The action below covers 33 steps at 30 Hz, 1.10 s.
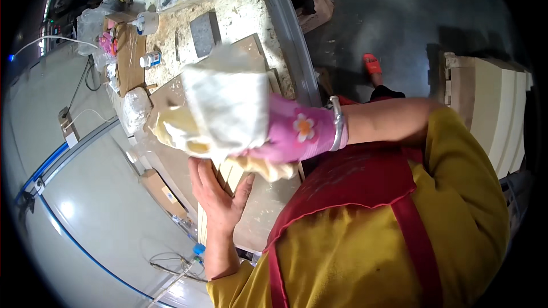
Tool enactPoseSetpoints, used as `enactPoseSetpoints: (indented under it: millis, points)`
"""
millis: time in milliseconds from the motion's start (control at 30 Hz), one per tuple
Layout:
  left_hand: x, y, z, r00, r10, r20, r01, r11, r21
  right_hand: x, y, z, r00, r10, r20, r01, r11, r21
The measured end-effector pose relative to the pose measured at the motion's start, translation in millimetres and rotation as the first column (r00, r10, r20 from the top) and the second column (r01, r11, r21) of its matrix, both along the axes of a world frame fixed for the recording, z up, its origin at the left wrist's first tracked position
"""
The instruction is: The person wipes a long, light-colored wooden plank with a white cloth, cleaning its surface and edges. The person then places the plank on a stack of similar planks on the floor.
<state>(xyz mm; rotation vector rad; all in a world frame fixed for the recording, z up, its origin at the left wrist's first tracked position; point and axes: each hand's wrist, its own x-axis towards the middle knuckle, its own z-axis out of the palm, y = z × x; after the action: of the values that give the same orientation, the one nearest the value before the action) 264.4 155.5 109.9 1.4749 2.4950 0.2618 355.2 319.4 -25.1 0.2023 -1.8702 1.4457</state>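
Dusty and speckled, the workbench (245, 17) runs up the middle of my view, with a grey floor to its right and a pale smooth surface to its left. Right hand (285, 134) first: I see it in a pink glove with one flower patch on the back and one metal bangle (338, 122) at the wrist, closed around a bunched white and yellowish cloth (222, 105). That cloth sits directly above the left hand (220, 191) and covers most of the wooden strips (231, 174) beneath it. My left hand is bare, fingers spread flat and pressing on those strips, just below the cloth and not touching it as far as I can tell. I count roughly three pale strips side by side between the fingers, though the cloth hides how far they run. They lie on a wooden board (171, 94) that shows at the cloth's left edge.

Further up the bench I count two small white bottles (149, 58), one above the other, next to a brown sheet of cardboard (130, 57). One grey block (204, 33) lies beyond the cloth. One orange slipper (371, 64) shows on the floor. One stack of cream panels (496, 114) stands at the right edge.
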Motion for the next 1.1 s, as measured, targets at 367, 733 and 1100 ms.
enactPoseSetpoints:
  millis: [367, 733, 1100]
  points:
    - [5.7, -6.4, 1.2, 0.993, -0.091, -0.069, 0.090, 0.996, -0.014, 6.1, -7.7, 18.5, 0.974, -0.225, -0.033, 0.224, 0.974, -0.047]
    - [9.9, -5.4, 3.5, 1.000, 0.027, -0.005, -0.027, 0.999, -0.037, 0.1, -11.1, -0.2, 0.999, -0.031, 0.009, 0.032, 0.949, -0.313]
    - [20.5, 4.5, 5.4, 0.999, -0.033, -0.032, 0.032, 0.999, -0.017, 36.0, 19.5, -34.2, 0.844, 0.311, 0.438, -0.126, 0.907, -0.401]
